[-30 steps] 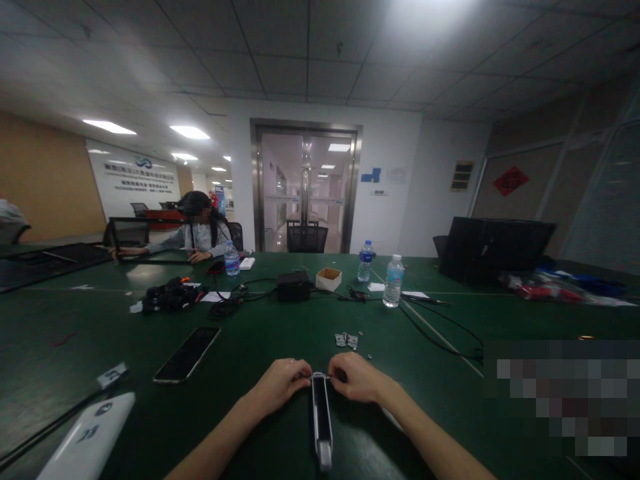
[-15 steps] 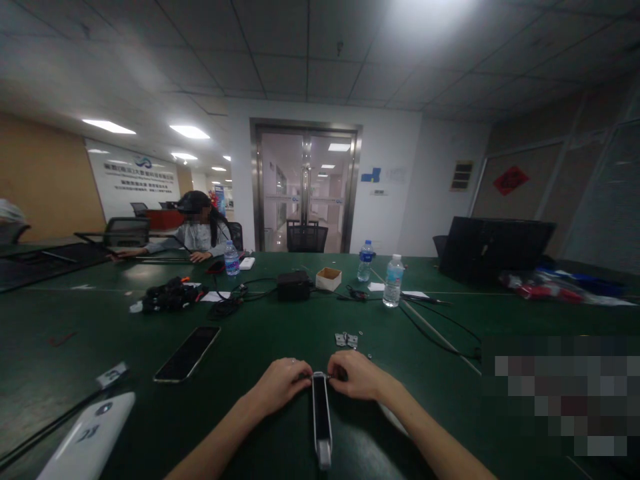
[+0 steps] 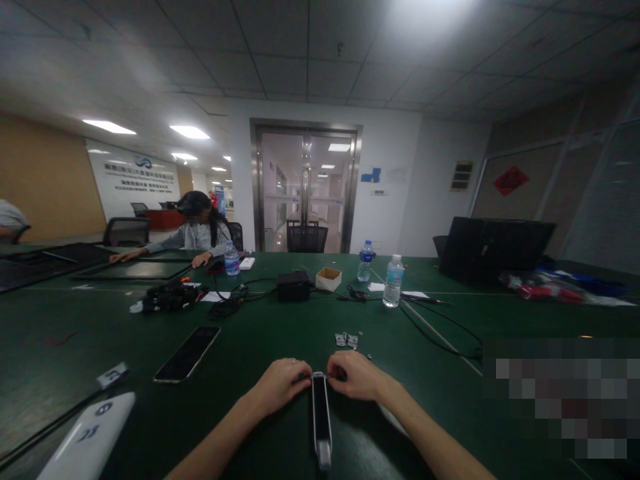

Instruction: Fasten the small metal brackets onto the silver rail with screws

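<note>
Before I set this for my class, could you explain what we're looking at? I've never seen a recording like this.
There is no machine here: two bare hands do the work. The view comes from a camera worn on that person's head, looking forward and down.

The left hand and right hand meet at the far end of a long, narrow item, dark on top with a pale rim. Their fingers are drawn together on either side of it; whatever they pinch is too small to make out.

On the green table also lie a phone, small metal pieces, a black box and a white device. A water bottle stands farther back. Another person sits across the table.
</note>
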The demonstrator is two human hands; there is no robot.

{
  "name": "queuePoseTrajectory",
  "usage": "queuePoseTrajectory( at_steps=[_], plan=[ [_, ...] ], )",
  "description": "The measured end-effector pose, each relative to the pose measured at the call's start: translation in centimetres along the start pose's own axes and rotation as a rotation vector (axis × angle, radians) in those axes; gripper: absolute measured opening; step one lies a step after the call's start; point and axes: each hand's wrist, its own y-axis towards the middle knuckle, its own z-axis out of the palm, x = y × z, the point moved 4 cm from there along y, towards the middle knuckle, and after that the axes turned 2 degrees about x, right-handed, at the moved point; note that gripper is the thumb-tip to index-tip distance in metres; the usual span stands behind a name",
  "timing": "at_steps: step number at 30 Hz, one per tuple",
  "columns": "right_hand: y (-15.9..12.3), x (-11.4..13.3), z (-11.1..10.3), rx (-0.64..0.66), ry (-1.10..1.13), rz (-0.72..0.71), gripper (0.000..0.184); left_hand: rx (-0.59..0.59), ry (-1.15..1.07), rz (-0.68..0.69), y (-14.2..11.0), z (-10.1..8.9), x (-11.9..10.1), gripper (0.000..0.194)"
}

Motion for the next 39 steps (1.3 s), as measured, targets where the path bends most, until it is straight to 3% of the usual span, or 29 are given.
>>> queuePoseTrajectory(
  at_steps=[25,39],
  plan=[
    [0.01,-0.72,0.15,0.009,0.015,0.024,0.012,-0.009,-0.001,0.01,0.09,0.14,0.27,0.014],
    [-0.08,0.1,-0.03,0.015,0.012,0.011,0.014,0.005,0.005,-0.005,0.05,-0.02,0.05,0.015]
  ],
)
